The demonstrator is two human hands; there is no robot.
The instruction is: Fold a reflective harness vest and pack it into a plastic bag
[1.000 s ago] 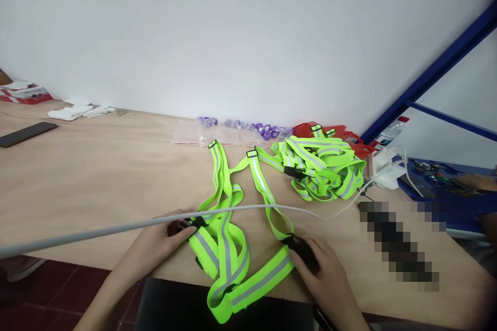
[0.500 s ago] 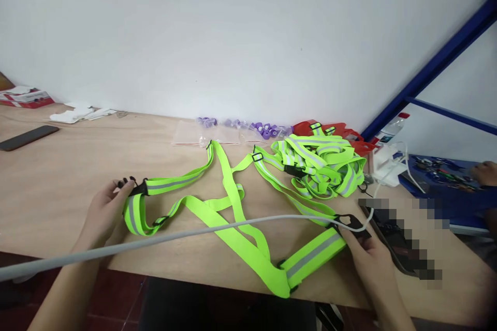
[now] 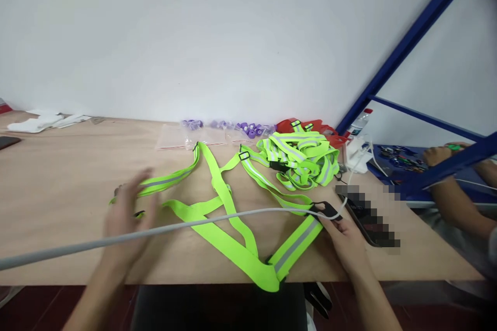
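A neon-yellow reflective strap vest (image 3: pixel 240 260) with grey stripes and black buckles lies spread across the wooden table. My right hand (image 3: pixel 347 243) pinches the black tab (image 3: pixel 329 210) at the vest's right side, thumb on top. Over the vest's left end is my left hand (image 3: pixel 130 212), smeared by motion, its fingers apart and not gripping the strap; it hides part of the buckle area there. Behind the vest, to the right, sits a tangled pile of similar reflective straps (image 3: pixel 306 152). A pale cable (image 3: pixel 248 212) crosses in front of the view, over the vest and both hands.
Purple pieces in clear bags (image 3: pixel 250 129) lie along the wall beside a red bag (image 3: pixel 324 126). A phone (image 3: pixel 359 217) rests right of my right hand. White cloths (image 3: pixel 42 122) lie far left. Beyond the blue frame (image 3: pixel 411 36), another person's hands work over a blue tray.
My left hand has let go of the vest's left black tab and moved right, fingers spreading. My right hand keeps its hold. The view has turned right, showing more of the other person.
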